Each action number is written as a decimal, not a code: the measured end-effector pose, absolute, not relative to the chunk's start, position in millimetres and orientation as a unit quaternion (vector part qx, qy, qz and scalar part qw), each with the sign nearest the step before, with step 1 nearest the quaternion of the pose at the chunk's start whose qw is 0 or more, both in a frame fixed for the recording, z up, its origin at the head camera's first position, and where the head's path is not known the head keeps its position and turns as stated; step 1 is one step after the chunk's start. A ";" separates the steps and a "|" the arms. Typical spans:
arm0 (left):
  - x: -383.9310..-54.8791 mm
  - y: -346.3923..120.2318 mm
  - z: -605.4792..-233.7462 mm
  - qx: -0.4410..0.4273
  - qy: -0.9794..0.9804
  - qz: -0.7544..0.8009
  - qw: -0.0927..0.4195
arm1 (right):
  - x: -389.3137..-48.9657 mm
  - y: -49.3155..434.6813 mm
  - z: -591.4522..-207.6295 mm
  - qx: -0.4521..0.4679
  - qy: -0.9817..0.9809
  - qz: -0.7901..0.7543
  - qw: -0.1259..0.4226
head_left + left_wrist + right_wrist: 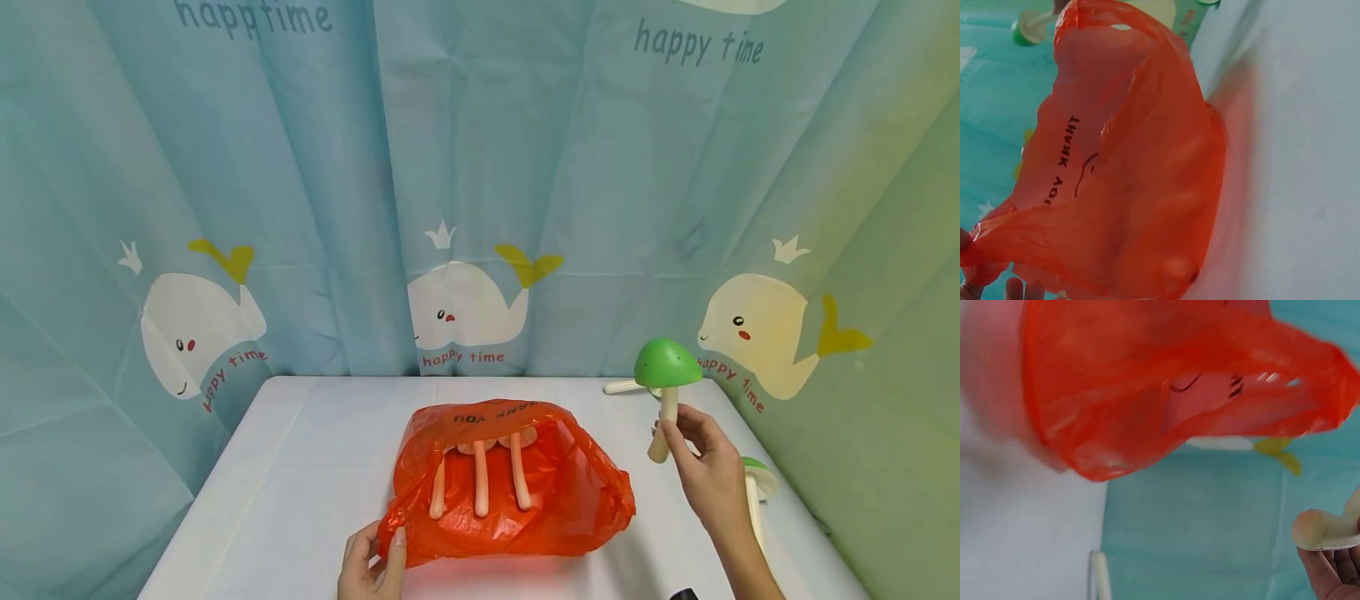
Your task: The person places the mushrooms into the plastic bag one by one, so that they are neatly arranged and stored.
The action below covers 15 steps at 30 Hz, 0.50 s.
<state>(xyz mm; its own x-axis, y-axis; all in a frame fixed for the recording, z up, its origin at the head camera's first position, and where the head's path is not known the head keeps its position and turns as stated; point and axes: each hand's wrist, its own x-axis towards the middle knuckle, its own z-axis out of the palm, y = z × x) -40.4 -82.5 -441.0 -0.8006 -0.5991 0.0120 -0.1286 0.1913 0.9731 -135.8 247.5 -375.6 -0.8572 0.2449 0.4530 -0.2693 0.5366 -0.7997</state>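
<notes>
An orange-red plastic bag (517, 537) lies on the white table with its mouth facing me. Inside it show three pale mushroom stems (482, 487); their caps are partly hidden by the bag's upper side. My left hand (372, 567) pinches the bag's left rim between thumb and fingers. To the right of the bag, my right hand (708, 462) grips a toy mushroom (667, 364) by its cream stem, green cap upward, held above the table. In the right wrist view the stem's lower end (1309, 529) sticks out past the fingers.
Another green-capped mushroom (759, 479) lies on the table's right side, partly behind my right forearm. A further pale stem (621, 387) lies at the back edge, behind the held mushroom. A small black object (684, 594) shows at the bottom edge. A blue curtain (480, 167) hangs behind the table.
</notes>
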 end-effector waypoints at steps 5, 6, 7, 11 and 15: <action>-40.4 -82.2 -440.8 0.243 -0.747 -0.585 0.203 | -128.5 237.5 -365.1 0.030 -0.826 0.493 0.272; -40.4 -82.1 -440.7 0.243 -0.747 -0.585 0.204 | -127.0 235.5 -363.1 0.035 -0.823 0.498 0.272; -40.3 -82.1 -440.6 0.242 -0.747 -0.585 0.204 | -125.4 233.5 -361.3 0.041 -0.821 0.501 0.271; -39.6 -81.5 -440.9 0.238 -0.747 -0.584 0.209 | -119.4 225.8 -354.9 0.071 -0.806 0.525 0.262; -39.2 -81.7 -440.9 0.239 -0.749 -0.585 0.198 | -113.5 218.9 -351.3 0.090 -0.797 0.545 0.244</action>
<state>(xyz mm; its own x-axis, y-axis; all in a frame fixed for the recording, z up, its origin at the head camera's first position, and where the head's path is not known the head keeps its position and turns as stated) -39.2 -81.7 -440.9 -0.8075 -0.5896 0.0165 -0.1269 0.2010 0.9713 -113.5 218.9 -351.3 -0.8646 0.1231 0.4871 -0.4095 0.3890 -0.8252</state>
